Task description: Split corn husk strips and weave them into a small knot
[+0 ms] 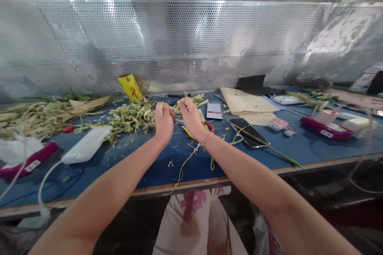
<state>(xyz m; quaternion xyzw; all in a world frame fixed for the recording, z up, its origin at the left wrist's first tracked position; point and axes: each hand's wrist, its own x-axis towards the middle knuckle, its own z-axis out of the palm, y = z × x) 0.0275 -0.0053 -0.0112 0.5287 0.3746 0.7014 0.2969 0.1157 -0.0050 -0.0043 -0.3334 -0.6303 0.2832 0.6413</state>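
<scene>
Both my arms reach out over a blue table top. My left hand is closed in a pinch, fingers curled, holding something small I cannot make out. My right hand is closed too, pinching a thin pale green strip near its fingertips. The two hands are close together, just in front of a heap of green leaf strips. Scissors with a red handle lie under my right wrist. A long green strand trails from below the hands toward the table's front edge.
A yellow roll leans against the perforated metal screen. A black phone, brown paper and a small card lie to the right. Pink-and-white devices, a white pack and more leaf waste lie at the sides.
</scene>
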